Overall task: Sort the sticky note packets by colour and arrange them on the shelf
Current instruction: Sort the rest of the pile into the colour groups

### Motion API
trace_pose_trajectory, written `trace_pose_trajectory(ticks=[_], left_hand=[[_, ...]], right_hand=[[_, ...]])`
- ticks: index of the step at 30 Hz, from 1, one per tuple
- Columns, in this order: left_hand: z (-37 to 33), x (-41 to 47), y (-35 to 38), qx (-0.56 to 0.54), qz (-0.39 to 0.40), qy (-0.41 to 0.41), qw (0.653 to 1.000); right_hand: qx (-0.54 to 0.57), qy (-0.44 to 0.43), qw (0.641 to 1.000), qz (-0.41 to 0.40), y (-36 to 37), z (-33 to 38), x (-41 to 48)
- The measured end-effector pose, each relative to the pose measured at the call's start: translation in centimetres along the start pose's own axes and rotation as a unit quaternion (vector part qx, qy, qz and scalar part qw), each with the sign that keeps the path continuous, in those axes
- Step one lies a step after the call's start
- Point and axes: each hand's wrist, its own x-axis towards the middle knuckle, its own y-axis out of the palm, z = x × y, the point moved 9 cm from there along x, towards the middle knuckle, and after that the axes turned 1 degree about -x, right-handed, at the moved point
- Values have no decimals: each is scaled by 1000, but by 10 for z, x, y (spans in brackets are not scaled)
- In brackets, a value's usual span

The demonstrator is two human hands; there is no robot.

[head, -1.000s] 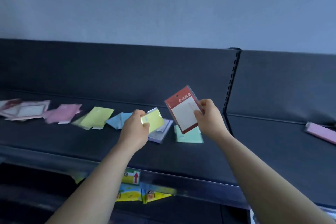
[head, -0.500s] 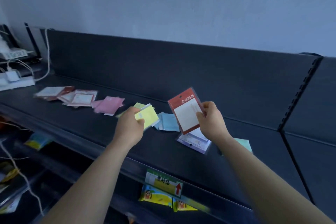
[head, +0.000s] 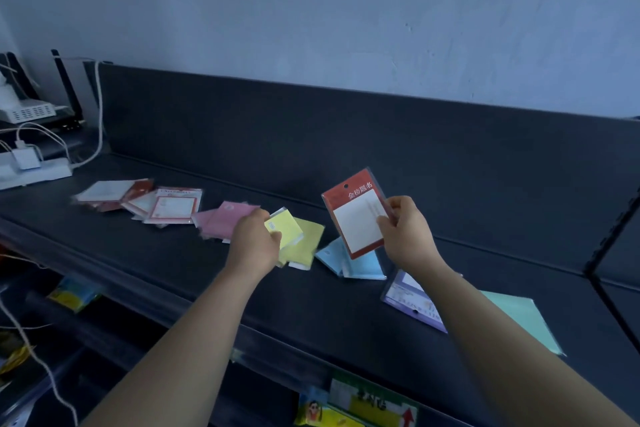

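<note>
Holding red packet [head: 356, 215] upright over shelf [head: 173, 274], right hand [head: 405, 236] grip pinched on its edge, same as before. Clamping yellow packet [head: 282, 230] in left hand [head: 254, 243] grip, now lowered over yellow pile [head: 306, 241]. Flat on shelf: two blue packets [head: 358, 265], one purple packet [head: 410, 300], one teal packet [head: 519, 319].

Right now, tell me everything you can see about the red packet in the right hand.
The red packet is a flat card in a glossy clear sleeve: a red header with a punched hole and pale characters, and below it a large white panel framed in red. It is held off the shelf, face to the camera, upright with its top leaning left, over the blue packets. The right hand pinches its right edge, thumb on the front.
</note>
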Motion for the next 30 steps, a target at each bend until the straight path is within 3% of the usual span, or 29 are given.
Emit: trace_pose_trajectory(ticks=[8,17,30], left_hand=[[23,32,8,42,90,49,994],[20,34,22,19,129,91,987],[49,50,-49,-55,33,93,994]], right_hand=[[26,21,999,-40,39,20,8],[8,52,996,-76,53,18,1],[86,12,996,7,138,72,22]])
